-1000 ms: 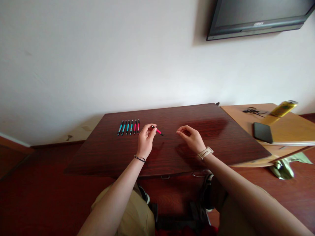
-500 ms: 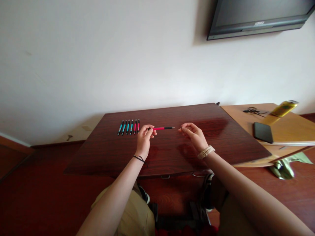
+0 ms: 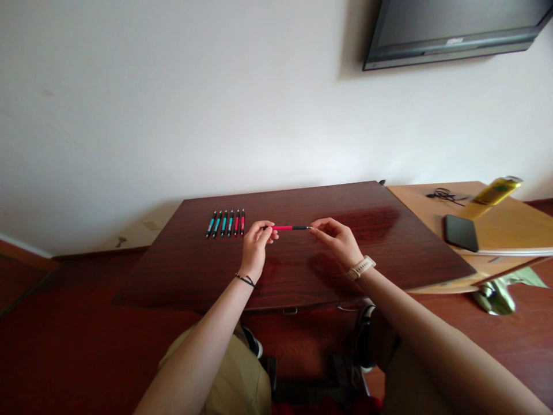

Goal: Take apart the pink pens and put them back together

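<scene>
Held level above the table is a pink-and-black pen (image 3: 283, 228) with a silvery tip pointing right. My left hand (image 3: 257, 245) is closed around its left end, thumb and fingers pinching the barrel. At the other end, my right hand (image 3: 339, 239) pinches with thumb and forefinger at the silvery tip; whether something tiny also sits between those fingertips I cannot make out. Left of my hands, several blue-and-black pens (image 3: 217, 224) and two pink-and-black pens (image 3: 239, 223) lie side by side in a row.
The dark red wooden table (image 3: 294, 271) stands against a white wall. A lighter wooden cabinet (image 3: 514, 225) adjoins it on the right, carrying a black phone-like slab (image 3: 461, 232), a dark cable (image 3: 444, 195) and a yellow can-like container (image 3: 499, 190). A television (image 3: 458, 34) hangs above.
My right hand has moved slightly left, so its pinched fingertips now meet the pen's tip. The left hand with the pen has shifted slightly right. The row of pens stays put.
</scene>
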### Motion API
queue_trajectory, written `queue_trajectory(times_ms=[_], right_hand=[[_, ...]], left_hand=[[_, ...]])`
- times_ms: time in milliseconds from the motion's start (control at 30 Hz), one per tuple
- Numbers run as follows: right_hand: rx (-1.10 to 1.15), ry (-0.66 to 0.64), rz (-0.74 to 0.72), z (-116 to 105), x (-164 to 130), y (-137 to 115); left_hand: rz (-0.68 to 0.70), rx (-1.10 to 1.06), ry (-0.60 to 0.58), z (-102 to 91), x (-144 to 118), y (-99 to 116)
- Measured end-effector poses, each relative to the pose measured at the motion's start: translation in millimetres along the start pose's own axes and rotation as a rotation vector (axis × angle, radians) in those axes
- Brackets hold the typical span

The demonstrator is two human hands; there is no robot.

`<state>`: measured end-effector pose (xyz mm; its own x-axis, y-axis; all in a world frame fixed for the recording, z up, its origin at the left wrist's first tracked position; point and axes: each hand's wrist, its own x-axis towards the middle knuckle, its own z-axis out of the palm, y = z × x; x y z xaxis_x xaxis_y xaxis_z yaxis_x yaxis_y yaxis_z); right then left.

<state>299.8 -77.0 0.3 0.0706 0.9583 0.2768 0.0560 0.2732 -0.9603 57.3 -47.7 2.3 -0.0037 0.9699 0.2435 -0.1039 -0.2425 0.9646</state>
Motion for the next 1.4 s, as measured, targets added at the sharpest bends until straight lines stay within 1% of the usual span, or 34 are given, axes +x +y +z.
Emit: queue_trajectory(times_ms=[167,367,567,733,1000,1067,1200,1300,1400], right_hand=[[-0.041,0.000,-0.027,1.5,0.7,-0.2],[-0.049,-0.031,-0.032,1.0,0.3,0.2],[-0.093,-0.019,-0.046,0.1,0.1,0.4],[-0.106,0.008,-0.021,-0.4,1.0,1.4],[-0.133,-0.015,0.026,0.0,-0.2,0.5],[-0.142,-0.019,0.035,-0.2,-0.2,0.1],[-0.190,-0.045,0.036,0.5,-0.7,-0.6],[-0.223,-0.075,0.037,1.8,-1.4,-1.3],[-0.217,-0.089,0.036,1.9,-1.6,-1.4]], left_hand=[[0.010,0.020,-0.019,1.7,-1.3,0.9],[0.022,0.047,-0.045,2.5,-2.8,0.9],[0.022,0.043,-0.063,3.1,-3.4,1.9],[0.025,0.063,-0.102,3.6,-3.3,1.7],[0.036,0.079,-0.128,2.3,-3.4,-1.0],[0.043,0.099,-0.150,2.0,-3.7,0.2],[0.063,0.162,-0.239,3.4,-5.7,4.4],[0.030,0.149,-0.281,5.8,-7.1,5.9],[-0.037,0.148,-0.288,7.0,-7.3,4.4]])
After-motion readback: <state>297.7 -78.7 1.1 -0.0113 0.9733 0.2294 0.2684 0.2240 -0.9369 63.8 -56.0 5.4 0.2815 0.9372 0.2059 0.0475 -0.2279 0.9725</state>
